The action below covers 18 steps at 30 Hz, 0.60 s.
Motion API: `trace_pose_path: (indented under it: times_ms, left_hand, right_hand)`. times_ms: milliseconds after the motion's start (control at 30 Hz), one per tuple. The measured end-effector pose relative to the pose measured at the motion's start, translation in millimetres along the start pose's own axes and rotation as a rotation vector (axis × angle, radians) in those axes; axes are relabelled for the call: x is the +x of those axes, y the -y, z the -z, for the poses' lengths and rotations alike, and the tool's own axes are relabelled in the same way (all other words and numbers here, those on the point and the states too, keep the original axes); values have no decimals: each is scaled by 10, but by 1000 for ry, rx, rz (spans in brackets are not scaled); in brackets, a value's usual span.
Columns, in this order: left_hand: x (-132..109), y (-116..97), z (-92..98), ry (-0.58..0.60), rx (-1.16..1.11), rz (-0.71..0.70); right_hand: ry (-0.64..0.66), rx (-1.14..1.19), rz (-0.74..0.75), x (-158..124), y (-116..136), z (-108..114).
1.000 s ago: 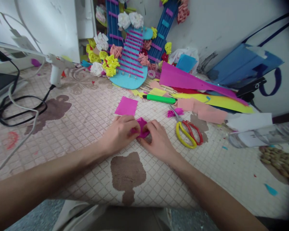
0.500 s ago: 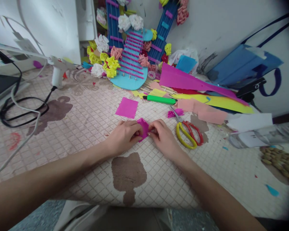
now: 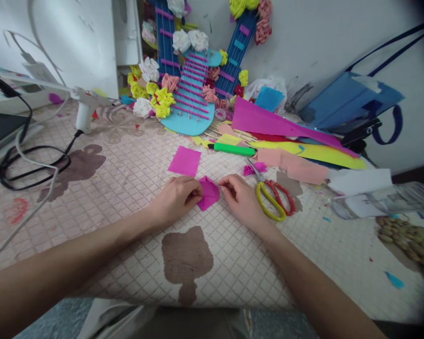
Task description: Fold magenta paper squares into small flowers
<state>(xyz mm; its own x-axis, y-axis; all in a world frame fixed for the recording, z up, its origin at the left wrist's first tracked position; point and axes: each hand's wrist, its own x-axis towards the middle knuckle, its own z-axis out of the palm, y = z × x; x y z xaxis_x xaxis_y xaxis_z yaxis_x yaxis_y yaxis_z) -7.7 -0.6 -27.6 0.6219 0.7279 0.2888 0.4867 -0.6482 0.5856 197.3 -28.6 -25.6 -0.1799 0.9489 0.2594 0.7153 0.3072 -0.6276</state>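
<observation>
A small piece of magenta paper [image 3: 208,194] with fold lines lies on the patterned cloth, partly covered at its left side by my fingers. My left hand [image 3: 179,197] pinches that left edge between thumb and fingers. At the opposite corner, the thumb and forefinger of my right hand [image 3: 237,195] are closed together on the paper's edge. Just behind lies a flat magenta paper square [image 3: 185,160]. To the right of my right hand are scissors [image 3: 273,200] with one yellow and one red handle, their tips beside a crumpled magenta paper piece [image 3: 253,168].
A green cutter [image 3: 234,149] lies before coloured paper sheets [image 3: 268,123]. Decorated blue cardboard guitar shapes [image 3: 191,106] lean at the back. A white glue gun [image 3: 84,113] with black cable stands left. A clear bottle [image 3: 381,201] and a brown nut-like heap [image 3: 406,240] are right.
My fingers have drawn apart a little, the left one moving left, so more of the folded magenta paper shows. The view has shifted slightly.
</observation>
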Motion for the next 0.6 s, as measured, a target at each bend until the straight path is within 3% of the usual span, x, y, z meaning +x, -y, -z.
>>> trace_pose_path:
  times_ms: [100, 267, 467, 600]
  left_hand:
    - [-1, 25, -13, -17, -25, 14]
    - [77, 97, -7, -236, -49, 73]
    - [194, 142, -9, -129, 227, 183]
    - [199, 140, -32, -125, 256, 176]
  right_hand:
    - [-16, -15, 15, 20, 3, 0]
    - [-37, -22, 7, 72, -11, -6]
    - [-33, -111, -37, 144, -16, -86]
    - [-21, -111, -52, 135, 14, -120]
